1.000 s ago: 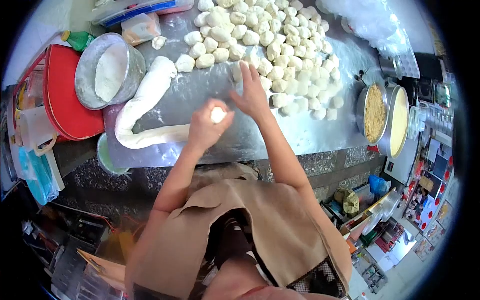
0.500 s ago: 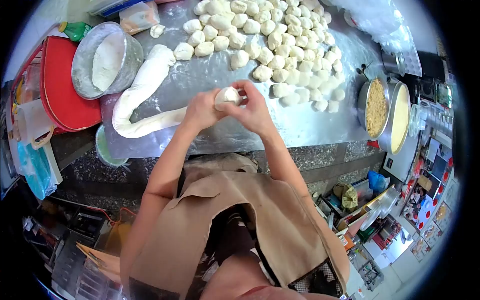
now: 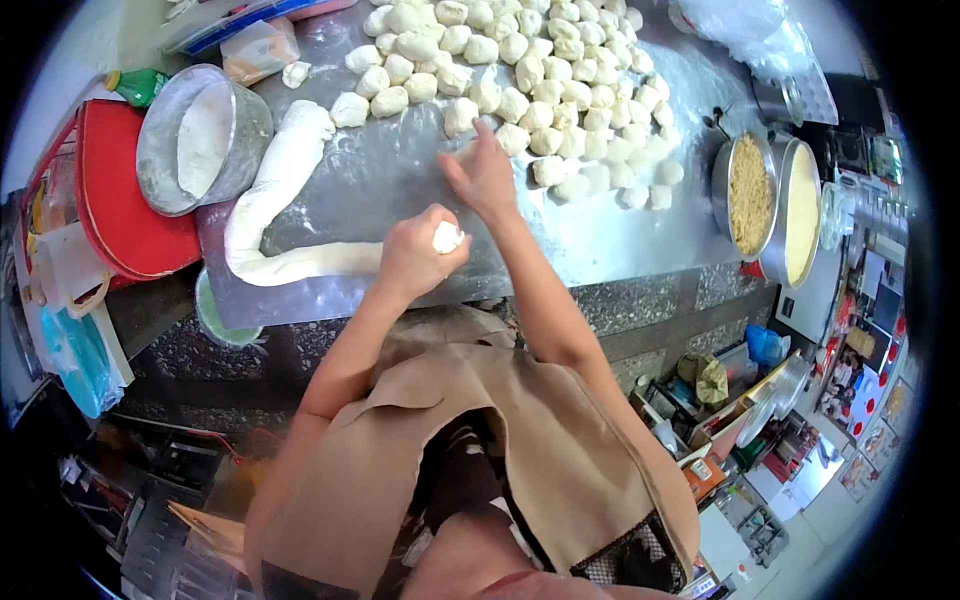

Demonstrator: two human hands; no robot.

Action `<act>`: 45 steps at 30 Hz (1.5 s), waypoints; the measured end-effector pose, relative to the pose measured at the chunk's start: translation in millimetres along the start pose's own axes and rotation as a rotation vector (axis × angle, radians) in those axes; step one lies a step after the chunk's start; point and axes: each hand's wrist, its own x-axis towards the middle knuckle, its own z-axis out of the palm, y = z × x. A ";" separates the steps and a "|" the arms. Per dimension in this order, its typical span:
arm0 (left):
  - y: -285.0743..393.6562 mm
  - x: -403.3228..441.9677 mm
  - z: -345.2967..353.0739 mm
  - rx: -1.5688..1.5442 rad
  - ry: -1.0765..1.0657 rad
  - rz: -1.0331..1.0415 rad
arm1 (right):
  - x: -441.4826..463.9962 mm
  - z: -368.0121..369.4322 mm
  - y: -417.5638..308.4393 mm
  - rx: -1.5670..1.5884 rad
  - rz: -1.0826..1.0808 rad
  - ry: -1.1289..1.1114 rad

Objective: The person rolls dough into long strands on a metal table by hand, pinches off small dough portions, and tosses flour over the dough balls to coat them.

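Note:
My left hand [image 3: 422, 252] is closed around the end of a long dough rope [image 3: 310, 262], and a small white stub of dough pokes out beside the thumb. From there the rope runs left, bends, and thickens up to its far end. My right hand [image 3: 487, 180] is apart from the left, reaching over the metal table with thumb and fingers spread. A pale smear shows between them, too blurred to make out. Just beyond its fingertips lies a dough piece [image 3: 460, 117], at the near edge of a large group of dough pieces [image 3: 540, 115].
A metal bowl of flour [image 3: 165, 150] stands left, beside a red container [image 3: 130, 215]. Two round pans, one with a crumbly brown filling [image 3: 750, 200] and one with a pale yellow filling [image 3: 800, 215], are at the right edge. Plastic bags [image 3: 740, 35] lie at the back right.
My hands were together on the dough at the rope's end. The right hand has come away, moved up the table and spread its fingers. The left has lowered slightly, still closed on the rope.

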 end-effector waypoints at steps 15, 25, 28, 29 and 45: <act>-17.1 2.4 4.8 0.125 -0.463 0.059 | -94.6 -83.4 -1.4 1.499 0.457 -0.135; -3.9 1.0 86.2 0.402 -0.719 0.210 | -96.7 -305.9 248.1 1.587 0.447 0.841; -4.5 18.6 63.4 0.526 -0.823 0.157 | -91.0 -365.7 323.0 1.758 0.431 0.843; -6.0 24.6 54.0 0.583 -0.865 0.123 | -90.7 -376.9 349.5 1.702 0.440 0.896; -47.0 -2.9 -33.9 0.789 -0.983 0.015 | -82.9 -83.4 122.5 -0.611 -0.052 0.055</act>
